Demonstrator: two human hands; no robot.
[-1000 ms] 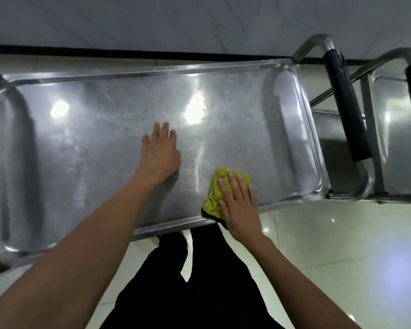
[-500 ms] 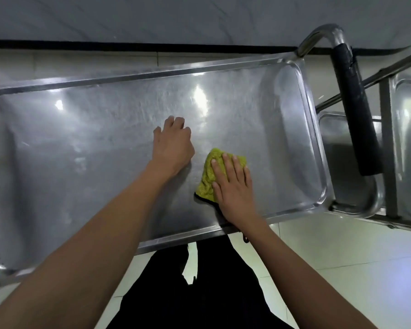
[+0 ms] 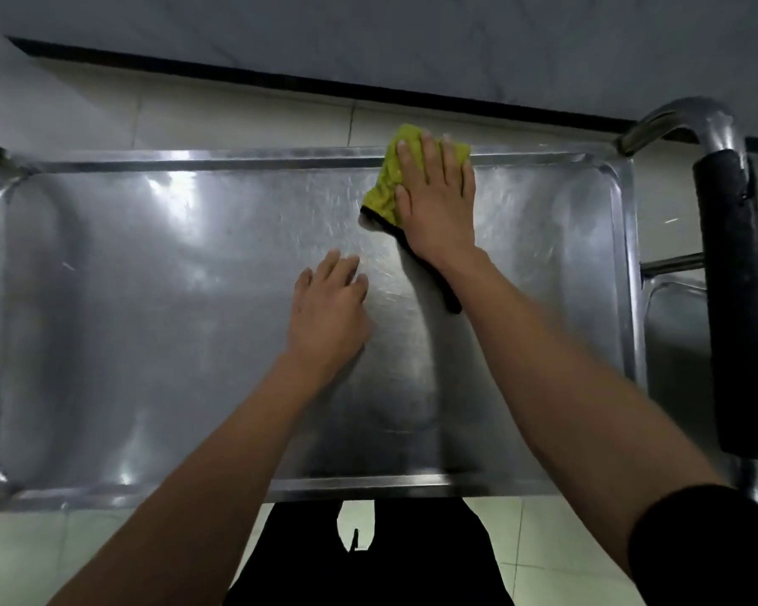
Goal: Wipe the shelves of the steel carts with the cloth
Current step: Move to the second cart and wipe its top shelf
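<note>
A person's right hand (image 3: 438, 199) presses a cloth (image 3: 390, 181) flat against the far rim of a steel cart's top shelf (image 3: 149, 299), right of centre. The left hand (image 3: 329, 308) rests on the shelf nearer the person. The cart's handle (image 3: 731, 277) stands at the right end.

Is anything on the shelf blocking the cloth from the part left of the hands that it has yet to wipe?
Only the left hand, resting flat on the shelf just left of the stroke. The right hand presses the cloth at the far rim. Beyond the left hand, nothing visible lies on the steel.
</note>
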